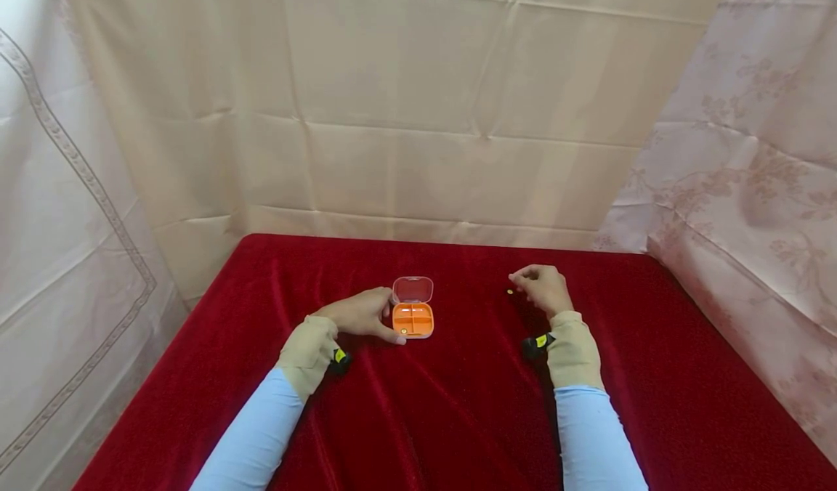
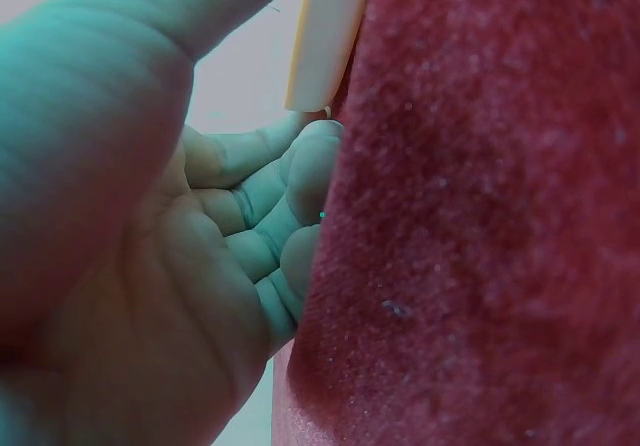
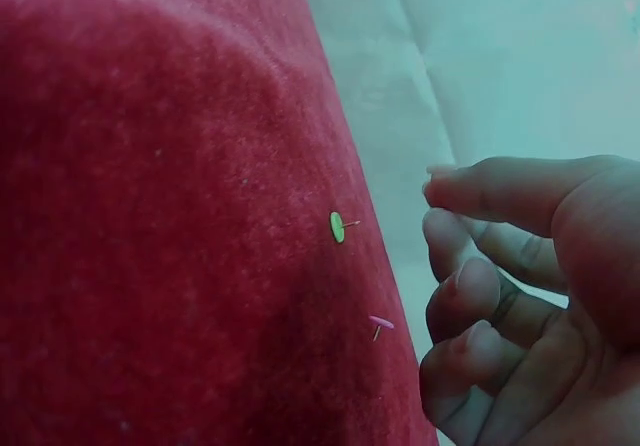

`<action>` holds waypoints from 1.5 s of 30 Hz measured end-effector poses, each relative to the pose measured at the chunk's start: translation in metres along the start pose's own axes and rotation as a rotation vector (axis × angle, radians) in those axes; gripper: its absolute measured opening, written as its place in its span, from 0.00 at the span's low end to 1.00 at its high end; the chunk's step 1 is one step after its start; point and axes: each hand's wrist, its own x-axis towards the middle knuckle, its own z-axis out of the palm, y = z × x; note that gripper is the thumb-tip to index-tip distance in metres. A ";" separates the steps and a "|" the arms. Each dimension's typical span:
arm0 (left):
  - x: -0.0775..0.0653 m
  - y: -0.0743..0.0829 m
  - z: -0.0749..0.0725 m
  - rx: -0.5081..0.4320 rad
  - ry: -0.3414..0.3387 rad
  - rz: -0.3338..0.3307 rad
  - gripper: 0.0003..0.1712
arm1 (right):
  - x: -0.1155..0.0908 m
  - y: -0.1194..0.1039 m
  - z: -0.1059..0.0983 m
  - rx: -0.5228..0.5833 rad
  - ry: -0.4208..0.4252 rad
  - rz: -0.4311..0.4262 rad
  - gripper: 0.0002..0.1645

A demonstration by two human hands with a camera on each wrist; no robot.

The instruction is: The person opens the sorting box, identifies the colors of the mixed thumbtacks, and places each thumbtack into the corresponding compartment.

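An orange pill box (image 1: 422, 324) stands on the red cloth with its clear lid (image 1: 413, 289) raised at the back. In its front left compartment lies a small yellowish thumbtack (image 1: 404, 331). My left hand (image 1: 358, 313) holds the box from the left, thumb at its front edge and fingers by its rear left side. My right hand (image 1: 544, 287) hovers over the cloth with bent fingers, thumb and index tips close together, nothing visible between them. Beside it are a green thumbtack (image 3: 337, 228), point up, and a pink thumbtack (image 3: 381, 322) lying tilted.
Red velvet cloth (image 1: 458, 404) covers the table, with some folds. A beige curtain (image 1: 418, 113) hangs behind the far edge. Patterned fabric (image 1: 752, 149) hangs at the right, and pale fabric (image 1: 59, 208) at the left.
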 end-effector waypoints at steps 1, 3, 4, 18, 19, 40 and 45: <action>0.000 0.000 0.000 0.001 0.000 0.003 0.34 | 0.001 0.001 0.000 -0.004 -0.002 0.009 0.14; 0.000 0.001 -0.001 0.003 -0.001 0.003 0.34 | 0.002 0.004 0.001 -0.011 -0.005 0.026 0.14; 0.000 0.001 -0.001 0.003 -0.002 0.001 0.34 | 0.002 0.006 0.002 -0.015 -0.008 0.030 0.14; -0.001 0.001 0.000 0.003 0.002 -0.017 0.34 | 0.004 0.011 0.011 -0.086 -0.014 0.028 0.12; -0.001 0.001 0.000 0.002 0.002 -0.016 0.34 | 0.004 0.011 0.011 -0.091 -0.016 0.030 0.12; -0.002 0.001 -0.001 -0.005 0.002 -0.015 0.34 | 0.004 0.013 0.009 -0.077 -0.026 0.071 0.12; -0.002 0.002 -0.001 0.002 -0.001 -0.017 0.34 | 0.003 0.011 0.009 -0.074 -0.035 0.080 0.12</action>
